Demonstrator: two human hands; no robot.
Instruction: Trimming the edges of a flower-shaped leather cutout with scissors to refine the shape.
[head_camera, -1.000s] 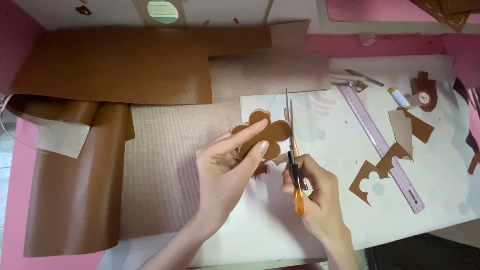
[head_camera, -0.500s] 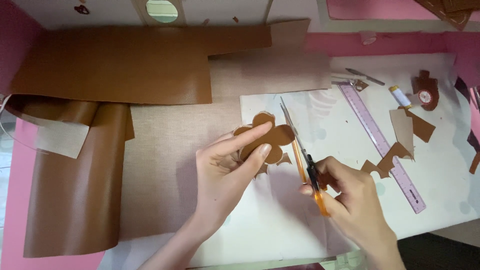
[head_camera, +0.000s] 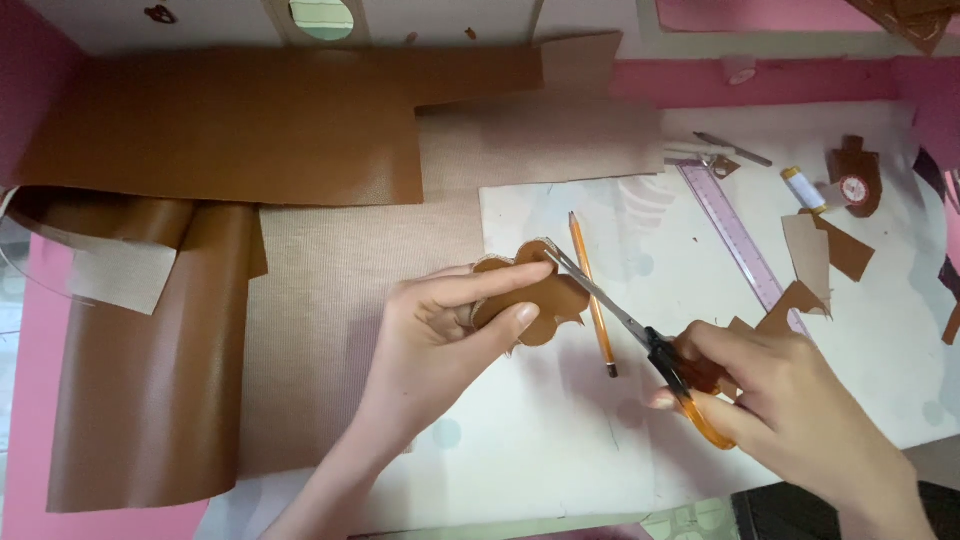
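Note:
My left hand (head_camera: 440, 330) pinches a small brown leather cut-out (head_camera: 535, 296) with a lobed outline, holding it just above the white mat (head_camera: 560, 440). My right hand (head_camera: 780, 410) grips orange-handled scissors (head_camera: 640, 340); the blades point up and left, and their tips meet the cut-out's upper edge. A pencil (head_camera: 592, 292) lies on the mat right beside the cut-out, under the blades.
A large brown leather sheet (head_camera: 230, 130) covers the back left, with a rolled part (head_camera: 150, 370) at the left. At the right lie a clear purple ruler (head_camera: 740, 235), brown scraps (head_camera: 830, 250), a thread spool (head_camera: 803, 188) and a thin metal tool (head_camera: 735, 148).
My right hand has swung to the right and the scissors have tilted from nearly upright to a diagonal. The pencil, earlier hidden, now shows. My left hand keeps hold of the cut-out.

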